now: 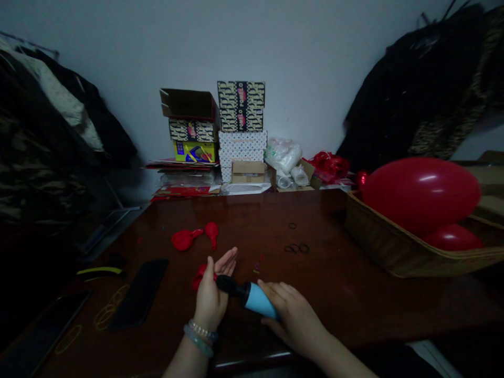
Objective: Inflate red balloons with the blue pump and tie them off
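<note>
My right hand is wrapped round a blue hand pump with a black nozzle that points left. The nozzle tip reaches my left hand, whose thumb is raised and whose fingers point forward around a red balloon. That balloon is uninflated and partly hidden behind my left thumb, at the nozzle's tip. Two more flat red balloons, one larger and one smaller, lie on the dark brown table beyond my left hand.
On the right, a wicker basket holds inflated red balloons. Black bands lie mid-table. Left are a black phone, tan rubber bands and a yellow-edged object. Stacked boxes stand at the back.
</note>
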The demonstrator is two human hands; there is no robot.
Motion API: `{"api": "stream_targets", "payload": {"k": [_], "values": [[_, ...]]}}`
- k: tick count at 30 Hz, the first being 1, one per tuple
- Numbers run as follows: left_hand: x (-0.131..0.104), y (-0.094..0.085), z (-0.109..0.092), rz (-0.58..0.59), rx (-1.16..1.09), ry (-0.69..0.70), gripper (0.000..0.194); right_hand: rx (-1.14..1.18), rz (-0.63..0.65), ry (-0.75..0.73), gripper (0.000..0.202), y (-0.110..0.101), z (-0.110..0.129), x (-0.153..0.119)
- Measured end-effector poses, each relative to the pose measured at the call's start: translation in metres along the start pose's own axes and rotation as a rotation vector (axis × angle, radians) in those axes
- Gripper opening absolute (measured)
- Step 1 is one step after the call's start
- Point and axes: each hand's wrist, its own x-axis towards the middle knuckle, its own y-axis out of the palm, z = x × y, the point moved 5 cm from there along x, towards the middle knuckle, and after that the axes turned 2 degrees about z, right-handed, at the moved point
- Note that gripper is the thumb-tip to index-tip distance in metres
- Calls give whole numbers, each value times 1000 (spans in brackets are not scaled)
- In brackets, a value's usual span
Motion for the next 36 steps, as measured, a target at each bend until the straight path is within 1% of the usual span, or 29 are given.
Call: {"api": "stream_targets", "payload": {"k": [4,12,17,19,23,25,27,33,36], "values": [[-1,1,2,-50,-125,-45,54,22,12,-2,75,0,0,0],[-1,-3,5,-92,-199,-84,50,18,11,-4,73,-4,0,0],[-5,-3,5,-136,-280,-95,41,32,4,-2,74,-1,-1,-2],[-7,-1,4,-120,-314,-91,41,45,9,-2,75,0,-1,-2],[-9,6,0,-19,-362,-84,48,63,11,2,76,2,-1,-2],[-10,8,-1,13,-384,-88,50,69,14,3,76,3,-1,-2],[-10,10,-2,23,-403,-91,52,78,25,3,77,4,-1,-2],[-12,11,-3,1,-440,-89,54,115,52,17,79,1,2,-1],[-12,12,-5,13,-436,-91,54,139,71,34,79,-1,5,-1]]}}
